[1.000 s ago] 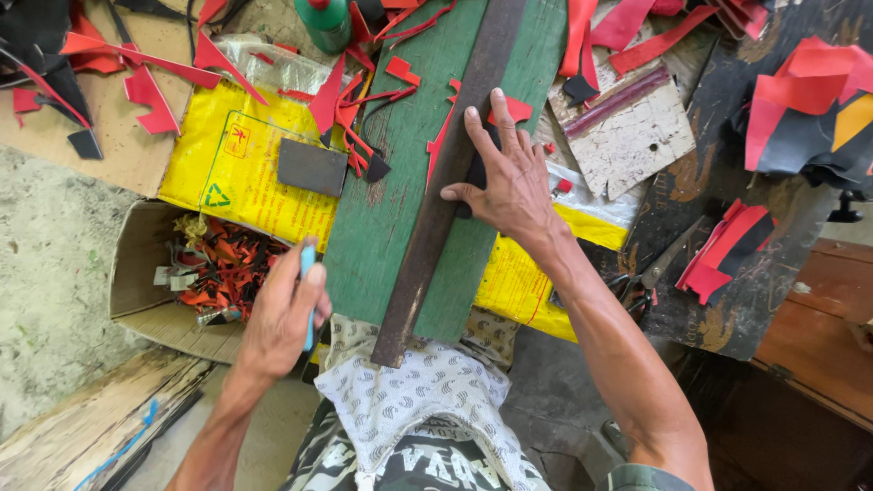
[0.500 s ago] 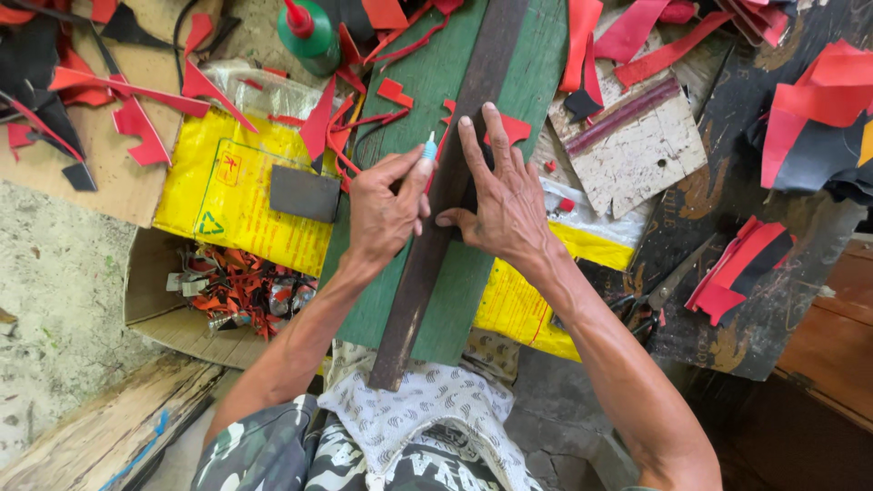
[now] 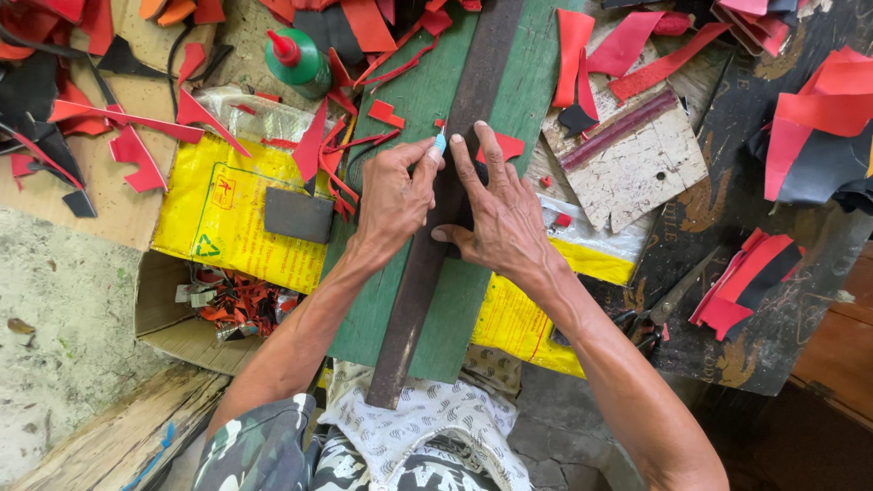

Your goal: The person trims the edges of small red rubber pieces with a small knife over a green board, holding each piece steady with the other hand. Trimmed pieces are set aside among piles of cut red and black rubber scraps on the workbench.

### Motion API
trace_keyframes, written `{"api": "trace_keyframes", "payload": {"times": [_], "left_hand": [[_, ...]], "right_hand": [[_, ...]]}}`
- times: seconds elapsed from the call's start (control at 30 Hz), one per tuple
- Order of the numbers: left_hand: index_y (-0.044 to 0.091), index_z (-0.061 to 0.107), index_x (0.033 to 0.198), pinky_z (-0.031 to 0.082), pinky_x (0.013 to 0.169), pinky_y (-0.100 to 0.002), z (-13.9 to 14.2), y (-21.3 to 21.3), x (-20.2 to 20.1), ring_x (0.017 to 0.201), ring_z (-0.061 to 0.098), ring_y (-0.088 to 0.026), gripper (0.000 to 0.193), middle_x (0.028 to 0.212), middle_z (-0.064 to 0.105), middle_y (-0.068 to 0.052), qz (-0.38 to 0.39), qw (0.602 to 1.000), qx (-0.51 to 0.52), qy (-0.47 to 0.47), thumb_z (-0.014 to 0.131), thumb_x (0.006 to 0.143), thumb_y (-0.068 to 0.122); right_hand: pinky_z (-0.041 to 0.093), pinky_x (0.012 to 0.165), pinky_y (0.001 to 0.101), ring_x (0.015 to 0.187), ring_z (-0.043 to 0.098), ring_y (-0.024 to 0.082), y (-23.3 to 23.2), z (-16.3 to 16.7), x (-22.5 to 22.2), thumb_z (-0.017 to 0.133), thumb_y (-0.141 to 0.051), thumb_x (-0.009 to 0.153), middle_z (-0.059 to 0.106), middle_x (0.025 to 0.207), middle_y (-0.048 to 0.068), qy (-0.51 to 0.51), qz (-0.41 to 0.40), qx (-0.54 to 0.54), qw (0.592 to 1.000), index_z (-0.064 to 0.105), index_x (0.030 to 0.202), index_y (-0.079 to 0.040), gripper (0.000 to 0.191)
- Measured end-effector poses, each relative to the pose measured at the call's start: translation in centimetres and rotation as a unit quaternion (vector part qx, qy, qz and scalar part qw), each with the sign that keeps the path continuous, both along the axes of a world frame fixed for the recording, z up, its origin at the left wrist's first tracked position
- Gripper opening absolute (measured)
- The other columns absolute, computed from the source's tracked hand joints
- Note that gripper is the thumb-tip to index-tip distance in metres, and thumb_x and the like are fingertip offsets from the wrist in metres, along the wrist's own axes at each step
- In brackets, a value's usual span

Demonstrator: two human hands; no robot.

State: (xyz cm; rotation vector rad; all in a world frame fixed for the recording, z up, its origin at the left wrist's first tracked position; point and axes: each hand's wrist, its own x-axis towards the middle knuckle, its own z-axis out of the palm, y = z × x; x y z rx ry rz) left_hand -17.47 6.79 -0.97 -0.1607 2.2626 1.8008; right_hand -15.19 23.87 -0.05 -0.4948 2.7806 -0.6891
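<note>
Nearest, a patterned white cloth [image 3: 418, 427] lies over the person's lap, under the near end of a green board [image 3: 400, 273]. 1 long dark strip [image 3: 427, 255] runs lengthwise along the board, from the lap edge to the far edge of the view.

Midway up the strip, the left hand [image 3: 391, 195] is closed around a small light-blue tool [image 3: 441, 141], its tip at the strip's left edge. Right hand [image 3: 500, 214] lies flat with fingers spread, pressing on the strip; the 2 hands sit just beside each other.

Left of the board: yellow sack [image 3: 227, 218] with a dark square block [image 3: 298, 215] on it, cardboard box of scraps [image 3: 218, 305] nearer. Right: scissors [image 3: 659, 314]. Farther: green bottle with red cap [image 3: 298, 59], red offcuts [image 3: 637, 55].
</note>
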Motion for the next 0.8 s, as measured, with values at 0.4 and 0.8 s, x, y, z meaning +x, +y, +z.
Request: {"api": "trace_keyframes", "payload": {"times": [0.4, 0.8], "left_hand": [[-0.005, 0.071, 0.111, 0.054, 0.063, -0.037, -0.4, -0.3, -0.5, 0.07, 0.073, -0.025, 0.023, 0.084, 0.072, -0.018, -0.044, 0.985, -0.107, 0.128, 0.059, 0.102, 0.012], [-0.006, 0.071, 0.103, 0.049, 0.061, -0.041, -0.2, -0.3, 0.1, 0.065, 0.067, -0.031, 0.019, 0.076, 0.065, -0.022, -0.042, 0.982, -0.125, 0.134, 0.061, 0.101, 0.01]], "right_hand": [[0.049, 0.086, 0.0602, 0.122, 0.053, 0.046, 0.0, 0.0, -0.1, 0.095, -0.048, 0.06, 0.018, 0.162, 0.022, 0.002, 0.009, 0.011, 1.0, 0.031, 0.159, -0.009, 0.124], [0.051, 0.085, 0.0588, 0.12, 0.054, 0.046, -0.4, 0.2, 0.0, 0.095, -0.044, 0.061, 0.018, 0.163, 0.024, 0.004, 0.01, 0.028, 1.0, 0.03, 0.159, -0.007, 0.124]]}}
